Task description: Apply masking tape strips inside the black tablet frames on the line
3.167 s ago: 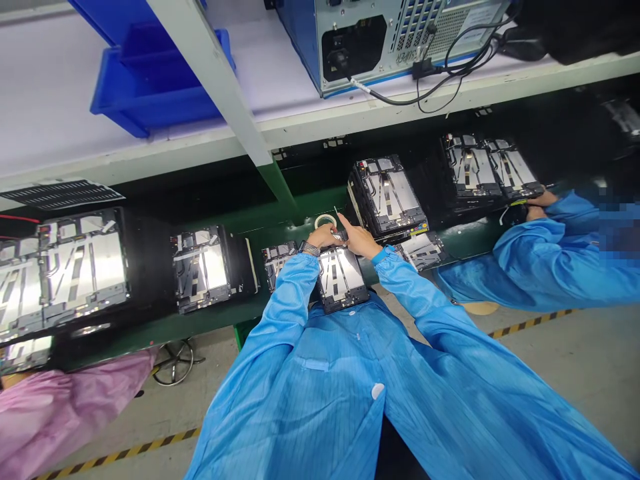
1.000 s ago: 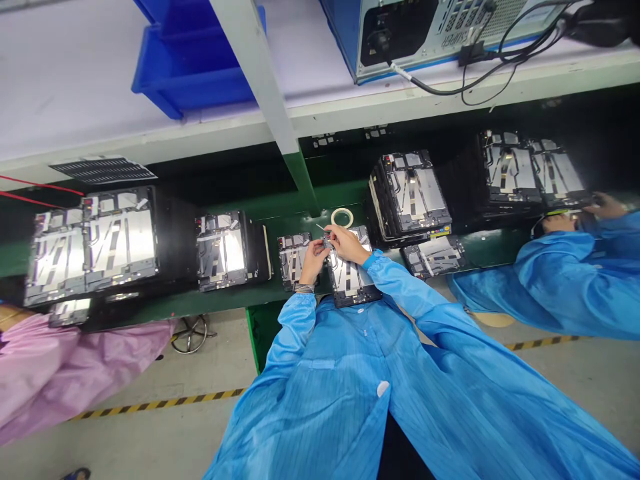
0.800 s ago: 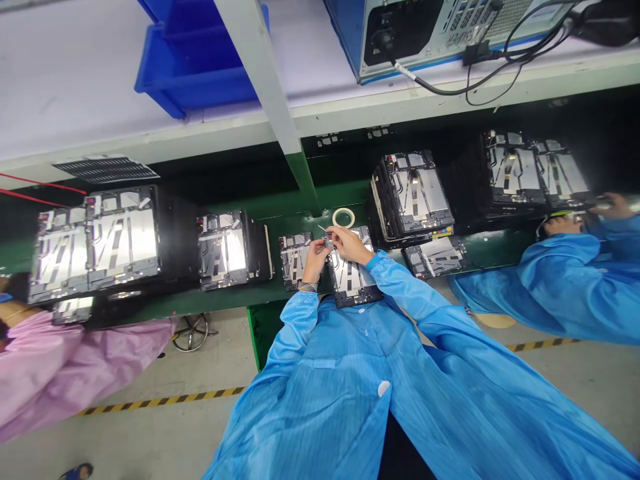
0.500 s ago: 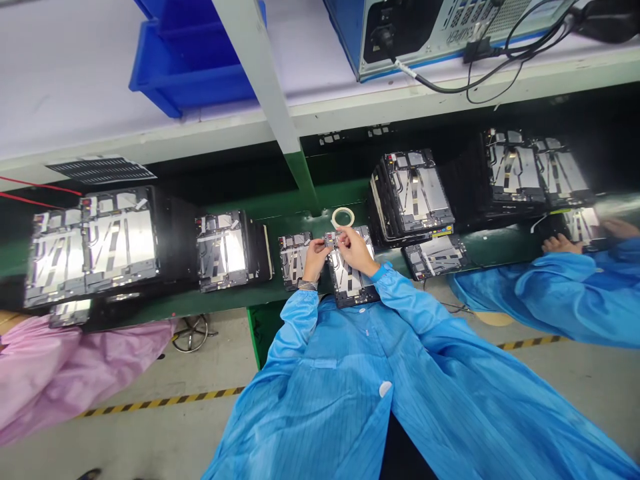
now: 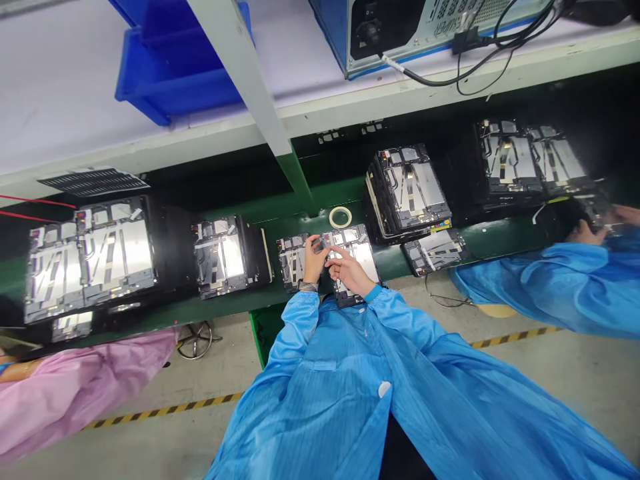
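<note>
Left hand (image 5: 314,260) and right hand (image 5: 350,275) over a tablet chassis (image 5: 367,257); both grips half-closed, any held part hidden.

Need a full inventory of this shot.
tablet frames: about ten, silver and black, along bench
bench: 1, green, under frames
tape roll: 1, cream, on bench
bin stack: 1, blue, on shelf
shelf: 1, white, above bench
computer case: 1, silver and blue, on shelf
cables: black, by case
co-worker: 1, blue coat, right
other person: 1, pink coat, left
floor stripe: 1, yellow and black, floor
left hand: on frame, watch at wrist
right hand: over next frame
coat: blue, worn
</note>
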The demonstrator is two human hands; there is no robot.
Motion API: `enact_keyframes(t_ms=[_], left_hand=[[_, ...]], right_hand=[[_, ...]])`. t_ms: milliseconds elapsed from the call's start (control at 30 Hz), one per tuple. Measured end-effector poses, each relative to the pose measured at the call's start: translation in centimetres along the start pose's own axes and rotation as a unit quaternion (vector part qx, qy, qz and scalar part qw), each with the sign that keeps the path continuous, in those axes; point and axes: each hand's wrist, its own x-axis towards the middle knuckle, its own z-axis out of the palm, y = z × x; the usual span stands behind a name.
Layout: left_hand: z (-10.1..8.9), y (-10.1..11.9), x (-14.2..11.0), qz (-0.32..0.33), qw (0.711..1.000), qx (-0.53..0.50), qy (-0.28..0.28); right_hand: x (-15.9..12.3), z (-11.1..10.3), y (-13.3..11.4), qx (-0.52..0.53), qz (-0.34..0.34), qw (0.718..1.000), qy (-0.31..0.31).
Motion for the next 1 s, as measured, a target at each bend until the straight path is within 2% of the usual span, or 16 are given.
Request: enact_keyframes(t_ms=[300,533,700,900,1000], left_hand=[[-0.1,0.5,0.0,0.056,0.996,0.071,-0.015],[-0.3,1.6,-0.2,0.084,0.987,0.128,-0.056],[-0.5,2.0,-0.1,0.095,0.981,0.145,-0.084],[-0.9,2.0,0.2,0.1,0.979,0.157,-0.086],[-1.0,1.8,0.4,0.101,0.978,0.16,-0.092]], right_hand=[[-0.2,0.3,-0.2,0.015,0.013,1.0,-0.004],[-0.1,0.2,-0.4,0.029,0.025,0.999,0.001],[-0.1,0.5,-0.7,0.055,0.046,0.997,0.0],[0.3,0.4,-1.7,0.105,0.091,0.99,0.013],[0.5,-0.6,-2.4,0.052,0.106,0.993,0.013]])
